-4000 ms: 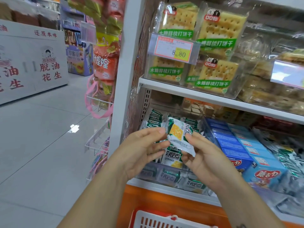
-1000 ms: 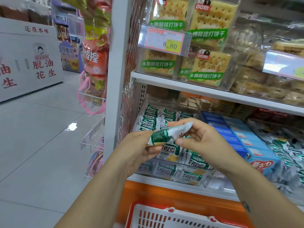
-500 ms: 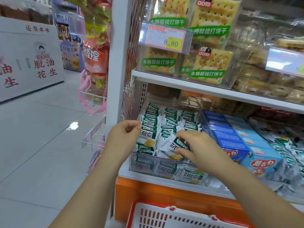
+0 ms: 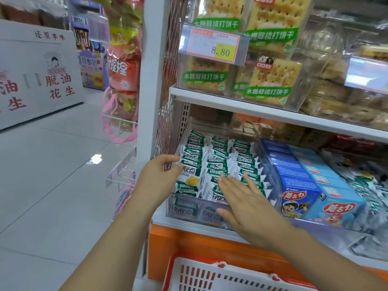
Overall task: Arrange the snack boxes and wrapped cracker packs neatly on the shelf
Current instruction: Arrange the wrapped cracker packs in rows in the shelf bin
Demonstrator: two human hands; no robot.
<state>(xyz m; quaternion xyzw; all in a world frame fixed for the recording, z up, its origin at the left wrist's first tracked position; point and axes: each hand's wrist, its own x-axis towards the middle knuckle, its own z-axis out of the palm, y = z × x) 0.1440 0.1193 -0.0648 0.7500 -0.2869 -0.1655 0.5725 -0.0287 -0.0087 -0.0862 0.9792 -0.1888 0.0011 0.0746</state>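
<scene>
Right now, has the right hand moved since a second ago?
Yes. The right hand dropped down toward the clear bin and now lies flat on its cracker packs.

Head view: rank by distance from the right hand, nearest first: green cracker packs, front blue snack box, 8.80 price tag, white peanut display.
1. green cracker packs, under the right hand
2. front blue snack box, just right
3. 8.80 price tag, shelf above
4. white peanut display, far left

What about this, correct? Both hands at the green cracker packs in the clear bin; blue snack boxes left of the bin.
One error: head view shows the blue snack boxes right of the clear bin, not left. The left hand and right hand are both at the green cracker packs.
</scene>
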